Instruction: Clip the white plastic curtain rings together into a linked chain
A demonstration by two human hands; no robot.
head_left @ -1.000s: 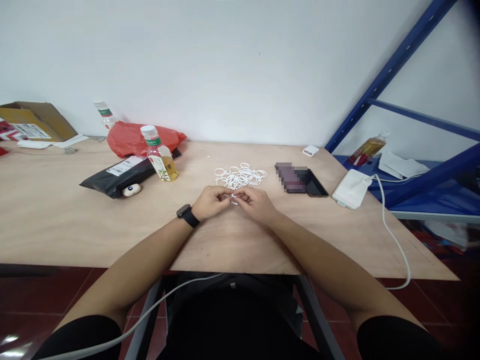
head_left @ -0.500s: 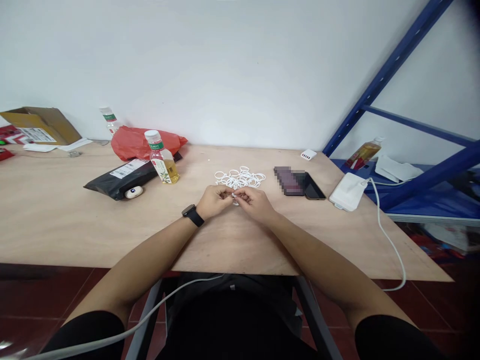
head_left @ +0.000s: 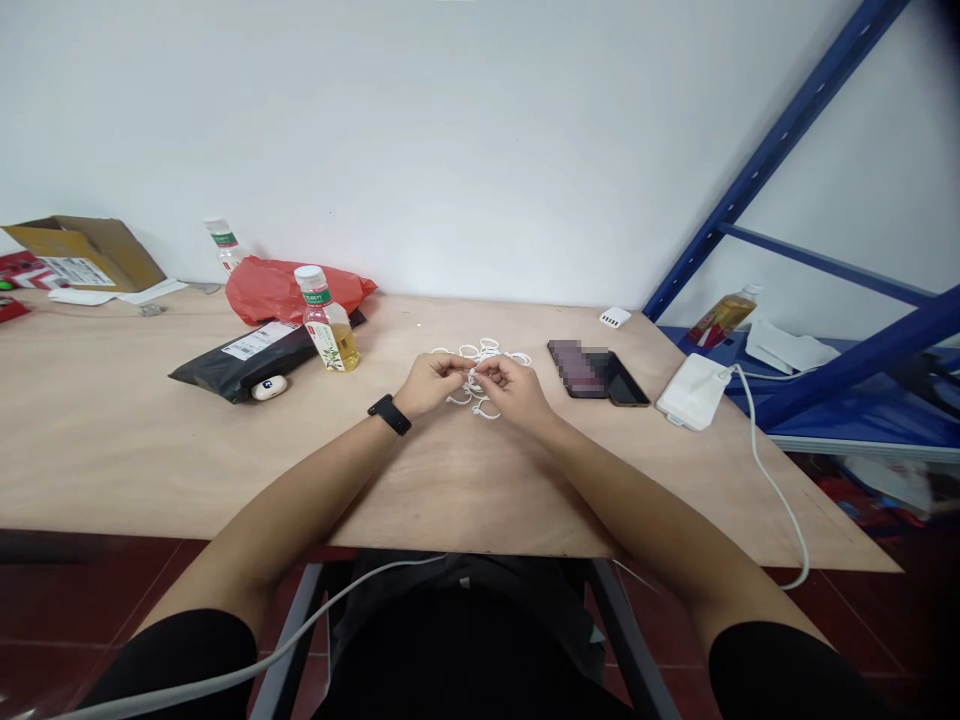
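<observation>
Over a loose pile of thin white loops (head_left: 489, 346), which look like looped cable ties, my two hands meet fingertip to fingertip. My left hand (head_left: 429, 387) is closed in a pinch on a small white loop (head_left: 472, 378). From the other side my right hand (head_left: 519, 394) pinches the same white piece between thumb and forefinger. The fingers cover most of the held piece. More loops lie just below the fingertips, and others show behind the hands. A black watch sits on my left wrist.
Left of the pile stand a drink bottle (head_left: 330, 325), a black parcel bag (head_left: 244, 360), a red plastic bag (head_left: 259, 290) and a small white case (head_left: 269, 387). To the right lie two phones (head_left: 628, 380) and a white power bank (head_left: 694, 390) with its cable. A blue rack (head_left: 780, 130) borders the table.
My hands have risen slightly over the pile, now covering more of it. Additional white loops show below my fingertips. Both hands still pinch together; the view has shifted a little.
</observation>
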